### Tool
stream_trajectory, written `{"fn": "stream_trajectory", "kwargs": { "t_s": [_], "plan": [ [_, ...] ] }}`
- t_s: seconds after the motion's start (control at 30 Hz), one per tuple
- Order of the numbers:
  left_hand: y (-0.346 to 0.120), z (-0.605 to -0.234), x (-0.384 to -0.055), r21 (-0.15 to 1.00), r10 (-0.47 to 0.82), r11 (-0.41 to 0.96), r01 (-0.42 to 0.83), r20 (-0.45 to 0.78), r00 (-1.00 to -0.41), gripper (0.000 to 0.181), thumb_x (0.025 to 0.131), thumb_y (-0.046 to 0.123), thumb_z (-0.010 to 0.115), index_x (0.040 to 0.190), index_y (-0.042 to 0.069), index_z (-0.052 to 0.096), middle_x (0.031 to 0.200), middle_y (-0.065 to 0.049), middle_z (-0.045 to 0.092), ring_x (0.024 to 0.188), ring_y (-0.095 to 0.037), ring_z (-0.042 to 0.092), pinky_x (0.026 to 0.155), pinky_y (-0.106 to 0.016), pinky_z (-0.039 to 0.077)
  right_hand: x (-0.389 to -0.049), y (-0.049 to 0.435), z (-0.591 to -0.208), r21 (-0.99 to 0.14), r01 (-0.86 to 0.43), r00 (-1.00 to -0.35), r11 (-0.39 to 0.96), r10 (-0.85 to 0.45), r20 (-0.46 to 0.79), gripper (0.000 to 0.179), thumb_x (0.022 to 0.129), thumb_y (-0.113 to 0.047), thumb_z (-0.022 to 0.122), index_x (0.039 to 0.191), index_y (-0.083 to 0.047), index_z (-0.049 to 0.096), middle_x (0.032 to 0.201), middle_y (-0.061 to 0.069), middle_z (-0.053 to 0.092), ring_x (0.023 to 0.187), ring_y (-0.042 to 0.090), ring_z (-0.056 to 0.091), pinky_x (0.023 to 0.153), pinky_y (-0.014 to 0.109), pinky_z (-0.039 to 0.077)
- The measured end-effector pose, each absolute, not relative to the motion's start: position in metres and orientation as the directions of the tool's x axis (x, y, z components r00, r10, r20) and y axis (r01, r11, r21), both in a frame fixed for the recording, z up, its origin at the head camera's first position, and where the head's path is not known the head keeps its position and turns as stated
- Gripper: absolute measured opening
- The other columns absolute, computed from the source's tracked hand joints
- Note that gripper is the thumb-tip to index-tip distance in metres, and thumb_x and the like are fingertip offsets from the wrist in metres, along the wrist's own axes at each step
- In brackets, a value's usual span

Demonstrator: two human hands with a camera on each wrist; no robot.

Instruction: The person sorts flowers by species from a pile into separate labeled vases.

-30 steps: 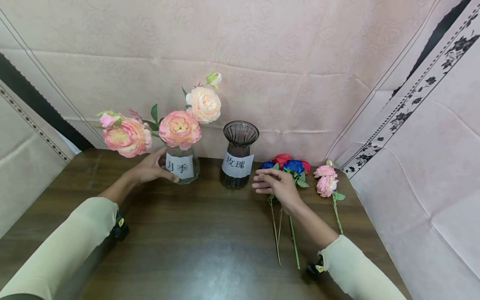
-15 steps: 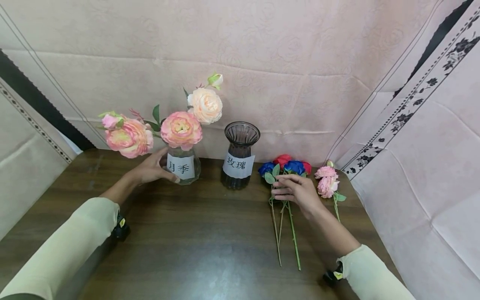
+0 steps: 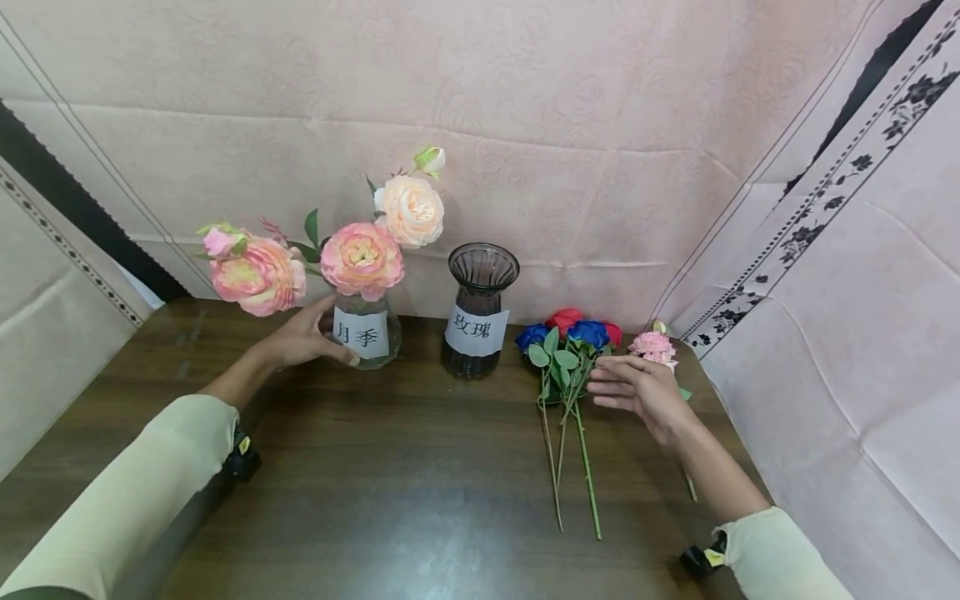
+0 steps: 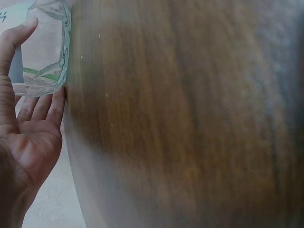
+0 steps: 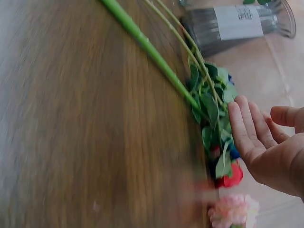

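My left hand (image 3: pixel 306 335) grips a clear glass vase (image 4: pixel 45 47) from its left side, thumb across the front by a white paper label (image 3: pixel 361 334). Out of this vase lean a pink-and-peach flower (image 3: pixel 362 257), a cream one (image 3: pixel 411 211) and another pink one (image 3: pixel 258 275) at the left. My right hand (image 3: pixel 641 392) holds nothing, its fingers extended, just right of the red and blue roses (image 3: pixel 588 335). It partly covers the pink flower (image 3: pixel 652 346) lying at the far right. In the right wrist view the palm and straight fingers (image 5: pixel 249 128) show beside the leaves.
A dark ribbed glass vase (image 3: pixel 480 283) with a white label and no flowers stands between the clear vase and the roses. The rose stems (image 3: pixel 588 475) point toward the table's front. A pale patterned cloth (image 3: pixel 525 125) hangs behind the wooden table (image 3: pixel 390 467).
My right hand has moved to the right, away from the dark vase and across the roses toward the pink flower. The left hand stays on the clear vase.
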State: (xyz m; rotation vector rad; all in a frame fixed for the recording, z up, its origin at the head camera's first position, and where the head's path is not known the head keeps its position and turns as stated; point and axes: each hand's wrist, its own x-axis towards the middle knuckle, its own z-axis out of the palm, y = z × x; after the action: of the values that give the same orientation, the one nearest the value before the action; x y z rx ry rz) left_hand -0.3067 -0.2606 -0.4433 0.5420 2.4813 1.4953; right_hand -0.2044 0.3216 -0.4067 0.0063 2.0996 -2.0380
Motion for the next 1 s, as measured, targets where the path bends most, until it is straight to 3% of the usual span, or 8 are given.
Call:
{"fn": "stream_trajectory", "kwargs": {
  "t_s": [0.17, 0.3, 0.47, 0.73, 1.0],
  "plan": [
    [-0.260, -0.443, -0.307, 0.889, 0.405, 0.412, 0.200, 0.018, -0.914, 0.112, 0.085, 0.007, 0.097, 0.176, 0.019, 0.032, 0.154, -0.021, 0.064, 0.140, -0.038, 0.063, 0.109, -0.032, 0.054, -0.198, 0.344, -0.406, -0.987, 0.158, -0.975, 0.028, -0.154, -0.161, 0.025, 0.120, -0.021, 0.057, 0.133, -0.010, 0.075, 0.113, -0.004, 0.086, 0.109, 0.019, 0.085, 0.096, 0.040, 0.069],
    [-0.260, -0.443, -0.307, 0.889, 0.408, 0.409, 0.205, 0.023, -0.913, 0.110, 0.085, 0.007, 0.097, 0.174, 0.017, 0.033, 0.154, -0.020, 0.064, 0.140, -0.037, 0.063, 0.109, -0.034, 0.055, -0.195, 0.363, -0.404, -0.984, 0.176, -0.969, 0.031, -0.168, -0.179, 0.022, 0.120, -0.022, 0.056, 0.124, -0.021, 0.078, 0.115, -0.006, 0.086, 0.110, 0.019, 0.084, 0.097, 0.039, 0.069],
    [-0.261, -0.443, -0.306, 0.886, 0.398, 0.419, 0.200, 0.019, -0.917, 0.110, 0.086, 0.008, 0.098, 0.175, 0.018, 0.033, 0.154, -0.020, 0.064, 0.140, -0.037, 0.063, 0.108, -0.034, 0.056, -0.193, 0.388, -0.404, -0.976, 0.210, -0.957, 0.055, -0.194, -0.217, 0.025, 0.121, -0.024, 0.053, 0.136, -0.013, 0.070, 0.118, -0.006, 0.086, 0.111, 0.017, 0.084, 0.100, 0.040, 0.068],
    [-0.262, -0.443, -0.305, 0.882, 0.388, 0.431, 0.189, 0.007, -0.922, 0.110, 0.087, 0.009, 0.097, 0.175, 0.019, 0.032, 0.155, -0.021, 0.063, 0.142, -0.040, 0.062, 0.114, -0.042, 0.052, -0.193, 0.423, -0.407, -0.958, 0.257, -0.926, 0.126, -0.252, -0.282, 0.049, 0.124, -0.028, 0.044, 0.157, 0.008, 0.047, 0.128, -0.008, 0.084, 0.118, 0.014, 0.081, 0.103, 0.036, 0.067],
    [-0.261, -0.444, -0.305, 0.887, 0.391, 0.423, 0.184, 0.005, -0.920, 0.110, 0.086, 0.010, 0.097, 0.175, 0.016, 0.032, 0.156, -0.021, 0.061, 0.144, -0.042, 0.060, 0.117, -0.049, 0.052, -0.189, 0.455, -0.413, -0.913, 0.348, -0.881, 0.211, -0.259, -0.396, 0.040, 0.125, -0.033, 0.039, 0.143, -0.009, 0.066, 0.123, -0.009, 0.084, 0.114, 0.011, 0.081, 0.101, 0.031, 0.066]
  ]
}}
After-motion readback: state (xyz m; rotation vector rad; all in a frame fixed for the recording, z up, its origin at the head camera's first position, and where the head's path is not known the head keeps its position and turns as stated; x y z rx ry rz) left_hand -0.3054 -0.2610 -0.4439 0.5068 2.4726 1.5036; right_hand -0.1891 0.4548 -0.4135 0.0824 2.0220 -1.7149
